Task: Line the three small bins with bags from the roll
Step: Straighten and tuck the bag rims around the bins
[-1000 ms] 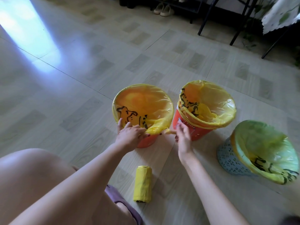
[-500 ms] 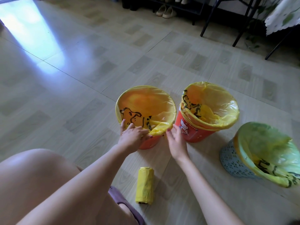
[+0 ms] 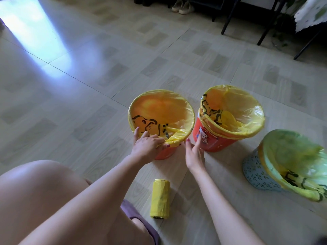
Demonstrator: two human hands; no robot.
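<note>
Our left hand (image 3: 147, 147) with fingers pinching the yellow bag (image 3: 177, 137) at the near rim of the left orange bin (image 3: 164, 153), our right hand (image 3: 194, 152) open with fingers spread between it and the middle orange bin (image 3: 212, 140), blue bin (image 3: 256, 172) lined at right, bag roll (image 3: 160, 200) on the floor (image 3: 70, 103) near us.

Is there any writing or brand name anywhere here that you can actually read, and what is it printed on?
"Hello Kitty", only partly legible, in small white letters on the side of the middle orange bin, above a white cartoon figure.
Black markings on the three yellow bags are drawings; no letters can be made out.
The roll of bags shows faint dark marks, too blurred to read.
</note>
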